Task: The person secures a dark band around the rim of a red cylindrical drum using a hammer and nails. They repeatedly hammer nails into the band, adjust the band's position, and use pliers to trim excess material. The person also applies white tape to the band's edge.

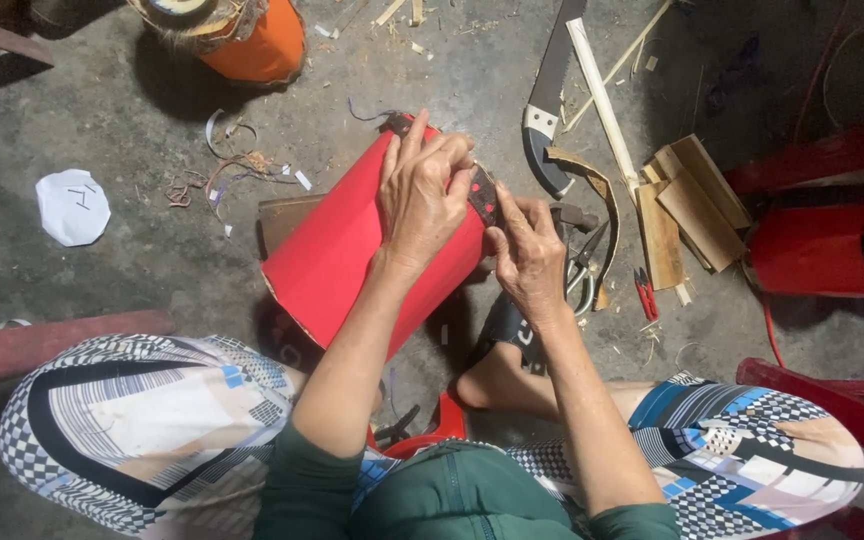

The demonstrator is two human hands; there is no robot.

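A red drum-shaped cylinder (347, 250) lies tilted on the concrete floor in front of me. A dark strap with red studs (481, 192) runs around its far rim. My left hand (422, 195) presses flat on the cylinder's top end, fingers over the strap. My right hand (527, 250) pinches the strap at the cylinder's right edge. My bare foot in a black sandal (500, 365) rests just below the right hand.
A large knife with a black-and-white handle (549, 100) lies beyond the cylinder. Bamboo strips (602, 95), wood pieces (687, 205), scissors (584, 265) and red pliers (645, 293) lie to the right. Another red drum (812, 250), an orange drum (252, 40) and white paper (72, 207) surround.
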